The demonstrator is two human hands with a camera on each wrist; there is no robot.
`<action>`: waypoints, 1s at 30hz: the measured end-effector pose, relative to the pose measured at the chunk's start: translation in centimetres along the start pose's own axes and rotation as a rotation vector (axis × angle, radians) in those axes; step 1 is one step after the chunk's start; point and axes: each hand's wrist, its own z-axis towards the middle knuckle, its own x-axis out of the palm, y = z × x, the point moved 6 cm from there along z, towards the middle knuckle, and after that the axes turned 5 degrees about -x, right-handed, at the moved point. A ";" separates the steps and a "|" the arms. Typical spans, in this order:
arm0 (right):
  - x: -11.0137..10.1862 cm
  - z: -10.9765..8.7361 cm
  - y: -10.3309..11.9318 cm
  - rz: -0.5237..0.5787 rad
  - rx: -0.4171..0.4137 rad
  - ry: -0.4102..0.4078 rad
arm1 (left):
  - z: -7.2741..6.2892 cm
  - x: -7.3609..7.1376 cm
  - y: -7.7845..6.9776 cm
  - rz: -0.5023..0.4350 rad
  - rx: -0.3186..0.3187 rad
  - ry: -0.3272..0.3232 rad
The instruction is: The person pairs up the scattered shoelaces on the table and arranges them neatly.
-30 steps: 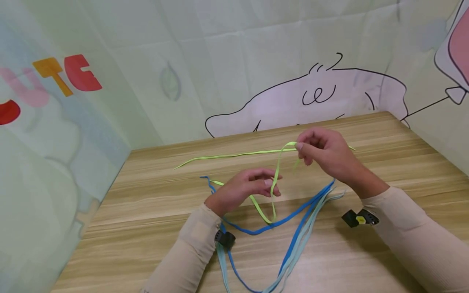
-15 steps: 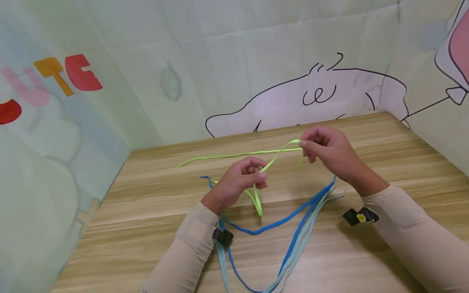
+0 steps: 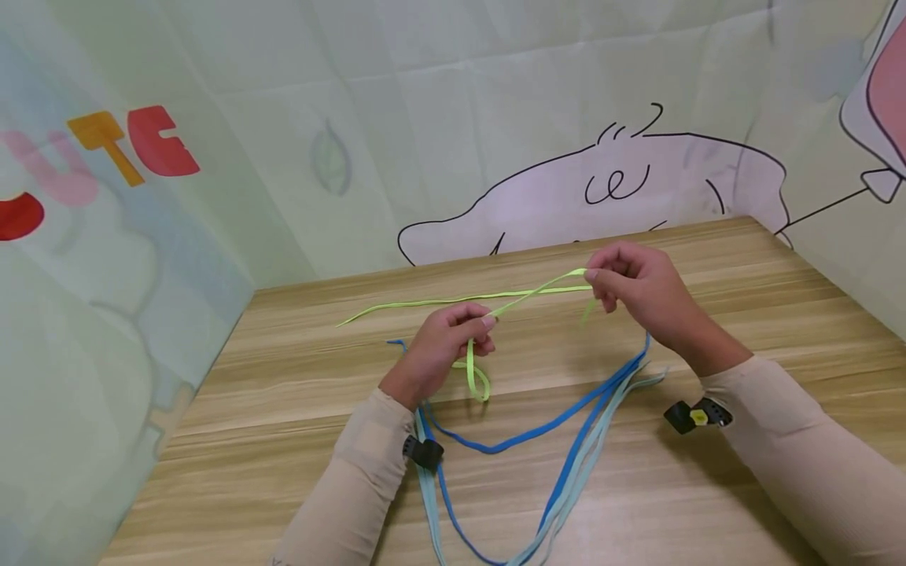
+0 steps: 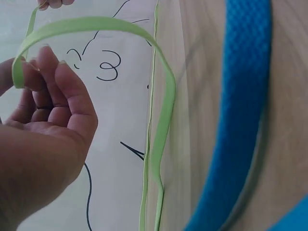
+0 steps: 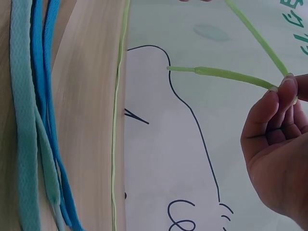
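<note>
My left hand point(image 3: 440, 346) and my right hand point(image 3: 640, 295) hold one lime-green shoelace point(image 3: 515, 303) above the table. Thumb and finger of the right hand pinch it near one end; in the right wrist view the short tipped end point(image 5: 182, 70) sticks out past the fingers. The left hand pinches the lace farther along, and a loop hangs below that hand. Between the hands the lace runs nearly straight, rising to the right. Behind them a second lime-green shoelace point(image 3: 425, 302) lies stretched across the table, its right part hidden by the right hand.
Blue shoelaces point(image 3: 527, 435) and light-blue shoelaces point(image 3: 582, 472) lie in curves on the wood-grain table point(image 3: 283, 440), nearer the body. The left forearm covers part of them. A printed cloth wall point(image 3: 425, 157) stands along the table's back and left sides.
My left hand has moved left and taken hold of the green lace, which earlier hung loose past its fingers. The stretch between the hands has straightened. The right hand has shifted slightly right.
</note>
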 end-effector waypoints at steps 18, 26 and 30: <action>0.1 0.2 -1.3 -0.151 0.062 0.098 | 0.1 -2.3 -0.1 -0.063 -0.020 -0.082; 0.0 0.1 -1.8 -0.206 0.089 0.108 | -0.2 -2.8 -0.5 -0.066 0.004 -0.082; -0.2 0.1 -2.0 -0.205 0.106 0.104 | -0.2 -3.2 -0.5 -0.073 0.018 -0.076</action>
